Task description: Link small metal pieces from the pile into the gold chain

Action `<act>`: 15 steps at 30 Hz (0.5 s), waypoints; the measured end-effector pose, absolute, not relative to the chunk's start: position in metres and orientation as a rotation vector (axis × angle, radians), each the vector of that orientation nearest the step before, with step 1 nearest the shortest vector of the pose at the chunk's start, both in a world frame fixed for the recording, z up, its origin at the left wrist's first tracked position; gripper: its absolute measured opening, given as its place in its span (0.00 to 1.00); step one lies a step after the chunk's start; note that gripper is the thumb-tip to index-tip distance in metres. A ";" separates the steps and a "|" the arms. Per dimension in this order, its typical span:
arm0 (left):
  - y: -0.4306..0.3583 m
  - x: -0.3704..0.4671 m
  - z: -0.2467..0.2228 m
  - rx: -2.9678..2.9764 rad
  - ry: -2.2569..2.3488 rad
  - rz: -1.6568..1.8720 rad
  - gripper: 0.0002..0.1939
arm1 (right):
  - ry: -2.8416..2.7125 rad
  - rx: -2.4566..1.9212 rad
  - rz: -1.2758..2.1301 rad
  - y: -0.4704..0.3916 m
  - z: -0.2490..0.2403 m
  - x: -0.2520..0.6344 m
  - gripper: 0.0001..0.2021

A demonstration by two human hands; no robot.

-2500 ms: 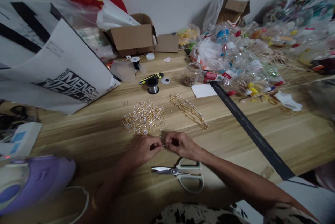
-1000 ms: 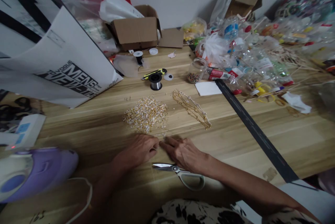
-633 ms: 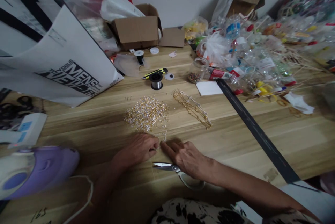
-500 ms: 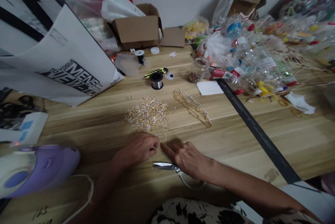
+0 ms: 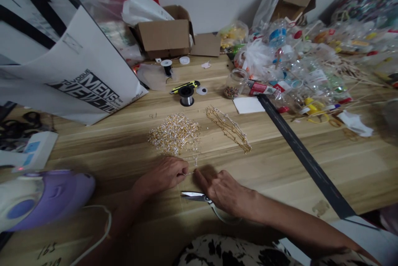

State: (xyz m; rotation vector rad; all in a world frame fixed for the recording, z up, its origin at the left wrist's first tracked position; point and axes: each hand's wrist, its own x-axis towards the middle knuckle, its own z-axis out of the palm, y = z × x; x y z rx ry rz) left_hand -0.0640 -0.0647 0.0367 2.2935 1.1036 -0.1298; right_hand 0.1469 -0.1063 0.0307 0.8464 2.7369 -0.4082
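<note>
My left hand [image 5: 169,173] is closed in a pinch on a thin beaded chain [image 5: 190,173], just in front of a heap of small gold and clear beads [image 5: 175,134]. A short stretch of the chain runs across to the index fingertip of my right hand [image 5: 222,189]. That hand's index finger points forward and its other fingers are curled; the thumb is hidden. Scissors [image 5: 194,196] lie partly beneath my right hand, blades apart and pointing left, the handles partly covered. Beyond, to the right, lie several gold beaded strands [image 5: 228,129].
Behind the heap stand a wire spool [image 5: 186,96], a yellow cutter [image 5: 183,87] and a bead jar [image 5: 235,83]. A large white bag [image 5: 77,67] and a purple appliance [image 5: 62,195] are on the left. Plastic bottles [image 5: 311,71] pile up at the right; a cardboard box [image 5: 164,35] sits behind.
My right fingertip has shifted slightly right, away from my left hand, and more of the chain shows between them. The scissors look almost unmoved.
</note>
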 end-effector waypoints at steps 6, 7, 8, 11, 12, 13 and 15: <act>-0.064 -0.063 0.035 2.323 1.130 -0.126 0.05 | 2.730 0.897 -0.429 -0.109 0.029 0.147 0.31; -0.064 -0.063 0.035 2.327 1.136 -0.138 0.05 | 2.720 0.899 -0.425 -0.109 0.030 0.147 0.31; -0.064 -0.062 0.036 2.328 1.142 -0.154 0.05 | 2.708 0.899 -0.421 -0.109 0.031 0.147 0.31; -0.063 -0.061 0.037 2.327 1.151 -0.183 0.04 | 2.648 0.865 -0.444 -0.107 0.038 0.147 0.29; -0.063 -0.060 0.037 2.329 1.151 -0.181 0.04 | 2.641 0.853 -0.449 -0.106 0.040 0.147 0.28; -0.063 -0.060 0.036 2.334 1.149 -0.176 0.05 | 2.636 0.851 -0.453 -0.105 0.041 0.147 0.28; -0.064 -0.061 0.035 2.350 1.146 -0.164 0.06 | 2.634 0.859 -0.454 -0.104 0.041 0.147 0.26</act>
